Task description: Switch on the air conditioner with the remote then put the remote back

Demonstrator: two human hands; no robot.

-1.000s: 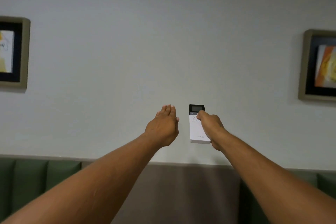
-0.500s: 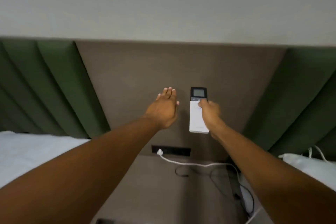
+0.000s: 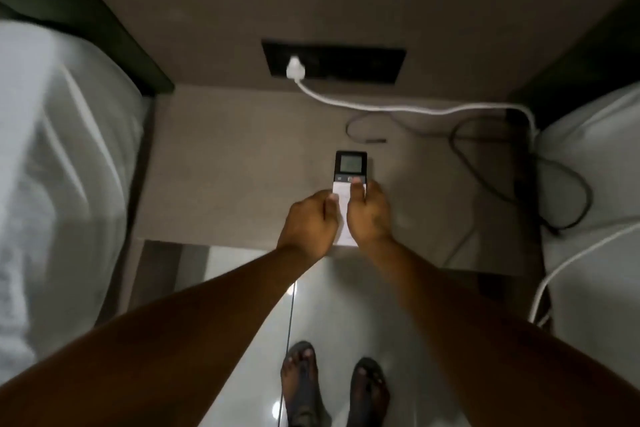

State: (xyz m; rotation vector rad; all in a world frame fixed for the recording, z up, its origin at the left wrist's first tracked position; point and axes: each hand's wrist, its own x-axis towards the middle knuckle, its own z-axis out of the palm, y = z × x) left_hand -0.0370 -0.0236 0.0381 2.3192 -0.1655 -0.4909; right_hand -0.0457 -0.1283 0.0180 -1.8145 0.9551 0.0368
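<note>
- My right hand (image 3: 367,215) grips the remote (image 3: 349,191) along its right edge, fingers curled under the white body, thumb (image 3: 357,191) laid flat on its face just below the row of buttons.
- My left hand (image 3: 309,224) closes on the remote's left edge; the fingers are bent inward and touch the white body, so both hands hold it at once.
- The remote points away from me, its dark upper end with the grey display (image 3: 350,164) clear of both hands, its white lower end showing between my wrists.
- The remote is over the near part of a grey bedside table (image 3: 221,166); I cannot tell whether it touches the tabletop or is held just above it.
- A dark socket panel (image 3: 360,64) sits in the wall behind the table, with a white plug (image 3: 295,68) in its left end and a white cable (image 3: 398,107) running off to the right.
- Dark cables (image 3: 485,163) loop across the table's right side.
- White bedding (image 3: 59,166) lies to the left, more white bedding (image 3: 595,163) to the right.
- My feet (image 3: 334,388) in dark sandals stand on a glossy pale floor (image 3: 332,298).
</note>
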